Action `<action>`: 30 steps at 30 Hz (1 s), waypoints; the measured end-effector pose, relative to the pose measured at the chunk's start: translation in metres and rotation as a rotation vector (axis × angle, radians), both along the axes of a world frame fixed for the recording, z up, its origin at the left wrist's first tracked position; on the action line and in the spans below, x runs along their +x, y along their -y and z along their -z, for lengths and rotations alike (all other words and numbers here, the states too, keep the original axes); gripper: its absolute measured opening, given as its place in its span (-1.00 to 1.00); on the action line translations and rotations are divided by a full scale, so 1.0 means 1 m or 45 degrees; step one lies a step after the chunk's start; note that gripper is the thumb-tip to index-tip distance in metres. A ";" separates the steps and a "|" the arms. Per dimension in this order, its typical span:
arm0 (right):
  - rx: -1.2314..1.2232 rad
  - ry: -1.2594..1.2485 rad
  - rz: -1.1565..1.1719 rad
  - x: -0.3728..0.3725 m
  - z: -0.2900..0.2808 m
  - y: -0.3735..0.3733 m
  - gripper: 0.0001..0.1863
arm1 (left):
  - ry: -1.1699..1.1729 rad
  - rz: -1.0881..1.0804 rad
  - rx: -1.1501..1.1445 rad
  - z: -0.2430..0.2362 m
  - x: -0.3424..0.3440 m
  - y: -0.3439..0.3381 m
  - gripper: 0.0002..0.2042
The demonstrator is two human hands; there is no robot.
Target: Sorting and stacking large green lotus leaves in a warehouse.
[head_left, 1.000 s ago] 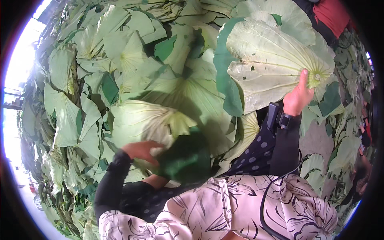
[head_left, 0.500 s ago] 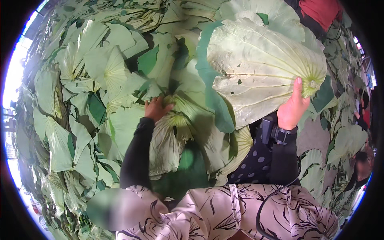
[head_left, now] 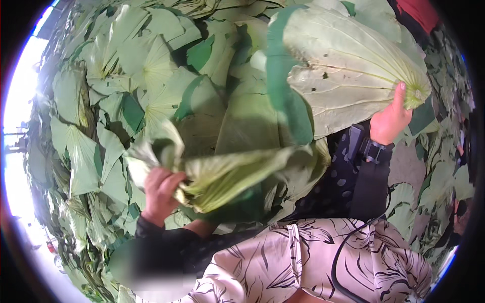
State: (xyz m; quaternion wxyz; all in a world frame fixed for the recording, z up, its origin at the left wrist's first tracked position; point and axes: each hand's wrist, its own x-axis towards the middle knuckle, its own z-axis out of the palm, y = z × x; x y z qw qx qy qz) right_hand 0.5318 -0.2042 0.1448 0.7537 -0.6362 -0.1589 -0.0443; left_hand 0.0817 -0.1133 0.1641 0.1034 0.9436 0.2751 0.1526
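Observation:
In my right hand is a stack of large lotus leaves, gripped by the edge near the stem point with the thumb on top. The top leaf shows its pale, ribbed side and a few small dark holes; darker green leaf edges stick out at its left. My left hand is closed around a crumpled yellow-green lotus leaf, lifted in front of my body and somewhat blurred. The fingers pinch it near its gathered middle. Its free part stretches right, toward the stack.
Heaped lotus leaves surround me on the left, ahead and to the right. A red cloth item lies at the top right. A cable runs over my patterned clothing. Parts of another person show at the right rim.
My left hand has pulled a leaf up off the pile and drawn it toward my body and left. My right hand, still holding its stack, has shifted slightly right in the picture.

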 end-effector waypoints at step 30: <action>0.255 0.097 -0.061 -0.022 0.009 -0.016 -0.64 | 0.116 -0.457 -0.305 0.098 -0.069 -0.020 -0.63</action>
